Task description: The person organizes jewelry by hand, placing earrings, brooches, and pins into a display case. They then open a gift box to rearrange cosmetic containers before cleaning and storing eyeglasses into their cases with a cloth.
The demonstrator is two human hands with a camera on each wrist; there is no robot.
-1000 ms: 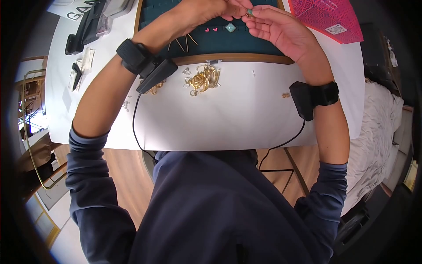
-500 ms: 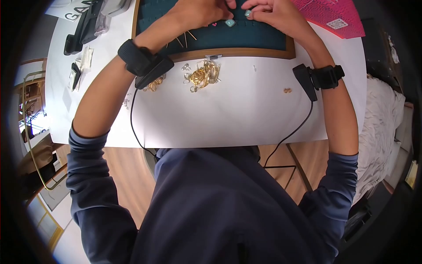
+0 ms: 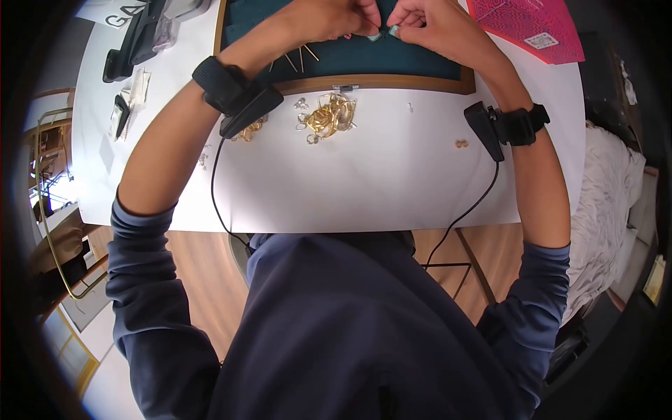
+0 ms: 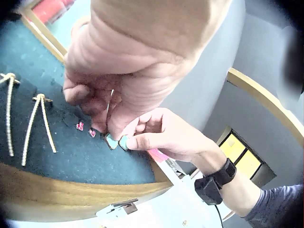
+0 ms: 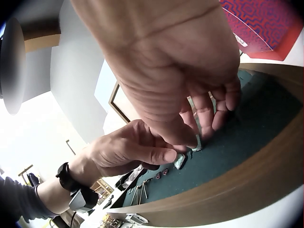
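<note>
Two turquoise square pieces lie close together at the dark green tray pad point(image 3: 406, 63). My left hand point(image 3: 325, 21) has thumb and fingertips at the left turquoise piece point(image 3: 375, 37), pinching its edge. The right turquoise piece point(image 3: 394, 31) is pinched between thumb and fingers of my right hand point(image 3: 448, 29). In the left wrist view a thin metal pin point(image 4: 110, 102) shows beneath my left hand point(image 4: 133, 61). Beside the pieces, two pink heart studs point(image 4: 80, 126) and long gold drop earrings point(image 4: 42, 121) sit on the pad. Right-hand fingertips partly cover the right piece point(image 5: 197, 143).
The tray has a wooden rim point(image 3: 392, 82) with a metal clasp point(image 3: 345, 88). Nearer on the white table point(image 3: 350, 189) lie a gold jewellery pile point(image 3: 330, 117), small gold studs point(image 3: 461, 143) and a clear piece point(image 3: 410, 107). A pink patterned packet point(image 3: 528, 28) lies right, dark cases point(image 3: 140, 38) left.
From held-up between both hands, one turquoise piece came down to the pad in my right hand. My left hand moved onto the other piece. The view shifted slightly.
</note>
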